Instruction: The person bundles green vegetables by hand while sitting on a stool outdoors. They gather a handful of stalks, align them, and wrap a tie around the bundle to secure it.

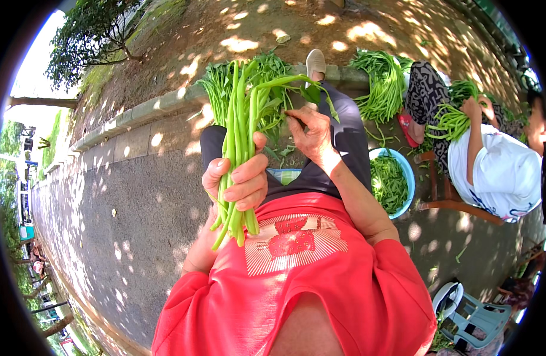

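Observation:
In front of my chest, my left hand (241, 178) is closed around a bundle of green leafy-vegetable stems (239, 115), held upright with the cut ends below the fist. To the right, my right hand (312, 131) has its thumb and forefinger close together at the bundle's leafy side; whether a leaf or thin stem is pinched between them I cannot tell. One stem bends over to the right above that hand, with a leaf hanging from it. Behind the bundle lies a heap of leafy stalks (217, 91) by the stone kerb.
A light-blue basin (410, 178) of loose leaves stands right of my leg. Beyond it, a person in a white shirt (491, 169) sits on a wooden chair holding green stems. Another pile of stalks (382, 89) lies by the kerb (166, 104). A blue-grey plastic chair (482, 318) is at lower right.

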Motion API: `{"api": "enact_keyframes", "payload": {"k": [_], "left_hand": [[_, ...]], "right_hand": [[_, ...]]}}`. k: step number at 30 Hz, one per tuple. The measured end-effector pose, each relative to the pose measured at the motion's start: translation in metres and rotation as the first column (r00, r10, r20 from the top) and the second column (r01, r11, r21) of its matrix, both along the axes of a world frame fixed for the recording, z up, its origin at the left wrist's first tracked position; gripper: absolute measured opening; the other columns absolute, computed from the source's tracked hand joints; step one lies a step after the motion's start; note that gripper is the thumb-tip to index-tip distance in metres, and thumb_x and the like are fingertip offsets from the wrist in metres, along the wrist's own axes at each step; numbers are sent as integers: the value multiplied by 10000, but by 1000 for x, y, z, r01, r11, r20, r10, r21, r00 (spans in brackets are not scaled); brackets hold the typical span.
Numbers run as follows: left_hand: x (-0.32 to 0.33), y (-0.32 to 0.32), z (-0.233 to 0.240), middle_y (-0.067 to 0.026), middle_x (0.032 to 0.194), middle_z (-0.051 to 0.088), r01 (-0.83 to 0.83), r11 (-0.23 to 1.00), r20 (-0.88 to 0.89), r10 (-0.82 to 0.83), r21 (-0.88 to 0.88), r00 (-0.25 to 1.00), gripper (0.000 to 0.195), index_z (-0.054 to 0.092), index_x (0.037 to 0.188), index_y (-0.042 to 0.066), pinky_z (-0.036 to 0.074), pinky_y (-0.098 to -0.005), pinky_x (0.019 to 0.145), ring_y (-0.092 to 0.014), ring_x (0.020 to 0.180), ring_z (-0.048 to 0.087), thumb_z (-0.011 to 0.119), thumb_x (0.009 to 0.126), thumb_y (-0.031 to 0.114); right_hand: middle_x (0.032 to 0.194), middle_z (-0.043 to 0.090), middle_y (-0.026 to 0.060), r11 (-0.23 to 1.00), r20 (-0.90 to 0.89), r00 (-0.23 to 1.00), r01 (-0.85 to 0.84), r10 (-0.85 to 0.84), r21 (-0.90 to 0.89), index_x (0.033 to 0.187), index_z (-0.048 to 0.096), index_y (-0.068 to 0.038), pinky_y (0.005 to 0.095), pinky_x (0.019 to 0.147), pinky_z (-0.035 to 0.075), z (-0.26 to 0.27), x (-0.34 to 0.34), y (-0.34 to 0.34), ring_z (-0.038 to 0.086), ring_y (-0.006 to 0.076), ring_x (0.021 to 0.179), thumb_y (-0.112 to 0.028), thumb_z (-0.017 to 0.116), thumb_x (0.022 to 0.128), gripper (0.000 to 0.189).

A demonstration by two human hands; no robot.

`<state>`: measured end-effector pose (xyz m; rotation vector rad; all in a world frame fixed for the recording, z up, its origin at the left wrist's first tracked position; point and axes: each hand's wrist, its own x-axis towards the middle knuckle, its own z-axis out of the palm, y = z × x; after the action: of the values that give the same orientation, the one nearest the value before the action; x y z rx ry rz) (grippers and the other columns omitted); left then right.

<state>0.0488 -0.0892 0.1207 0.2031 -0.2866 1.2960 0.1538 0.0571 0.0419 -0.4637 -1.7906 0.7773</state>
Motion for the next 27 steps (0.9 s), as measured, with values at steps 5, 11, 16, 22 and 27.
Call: {"api": "enact_keyframes", "payload": {"k": [5, 11, 16, 22, 27], "left_hand": [[2, 1, -6, -46, 749, 447, 14, 1000, 11, -14, 12, 1000, 496, 272, 1257, 1, 468, -286, 514, -109, 515, 506, 490, 831, 130], [-6, 4, -2, -43, 744, 443, -42, 999, -71, 41, -5, 997, 476, 301, 1240, 17, 465, -287, 520, -113, 528, 499, 508, 823, 118], [-11, 11, -6, -53, 788, 468, -242, 942, -458, 113, -234, 882, 402, 423, 1191, 80, 466, -342, 623, -162, 628, 492, 535, 810, 140], [-14, 33, -12, -79, 788, 540, -409, 891, -667, 185, -196, 722, 382, 434, 1144, 79, 501, -380, 656, -197, 690, 579, 590, 796, 104], [-7, 40, -3, -79, 741, 549, -521, 840, -808, 197, -154, 555, 395, 433, 1125, 64, 510, -353, 622, -191, 651, 586, 620, 777, 86]], "right_hand": [[662, 577, 160, 997, 103, 993, 54, -59, 49, 775, 605, 20, 340, 547, 459, -13, 2, 9, 572, 304, 600, 28, 568, 705, 80], [662, 597, 100, 915, 130, 986, 142, -100, -377, 828, 617, 0, 273, 497, 455, -22, 35, 25, 573, 172, 554, 26, 520, 746, 129], [662, 589, 88, 689, -32, 964, 165, -264, -706, 1025, 561, 2, 227, 447, 462, -34, 119, 42, 541, 120, 477, 2, 428, 820, 245], [667, 555, 210, 840, 815, 365, 482, -450, 247, 781, 607, 22, 445, 651, 443, -135, 255, 67, 542, 399, 669, -166, 535, 704, 216], [723, 612, 130, 882, 423, 883, 353, -204, -311, 920, 615, 32, 258, 554, 460, -24, 168, 28, 585, 165, 589, -59, 540, 777, 185]]}}
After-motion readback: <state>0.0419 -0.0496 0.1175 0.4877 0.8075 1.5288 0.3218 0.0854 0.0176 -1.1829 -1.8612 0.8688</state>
